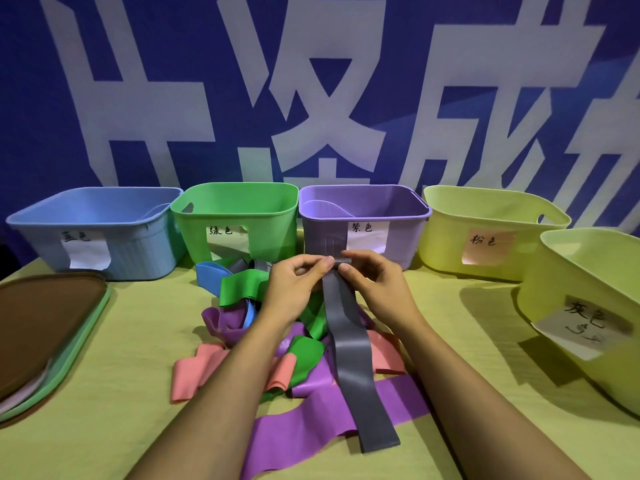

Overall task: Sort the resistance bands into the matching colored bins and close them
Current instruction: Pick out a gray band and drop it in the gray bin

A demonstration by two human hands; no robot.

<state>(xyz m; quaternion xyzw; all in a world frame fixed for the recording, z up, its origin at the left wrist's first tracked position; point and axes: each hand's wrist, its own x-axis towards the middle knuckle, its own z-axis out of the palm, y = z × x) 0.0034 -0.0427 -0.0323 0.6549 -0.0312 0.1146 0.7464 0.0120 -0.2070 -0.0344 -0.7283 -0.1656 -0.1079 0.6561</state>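
Head: yellow-green tablecloth (pixel 114 393), blue banner (pixel 207 98)

Grey resistance band (pixel 349 344): long flat strip, top end lifted and pinched, lower end trailing toward the viewer over the pile. Pile of bands (pixel 277 341) on the cloth: green, purple, pink and blue strips, tangled and overlapping. Five open bins behind, each with a paper label: blue bin (pixel 97 233), green bin (pixel 235 220), purple bin (pixel 363 220), two yellow-green bins (pixel 485 233) at right. Purple bin possibly holds a band already; unclear.
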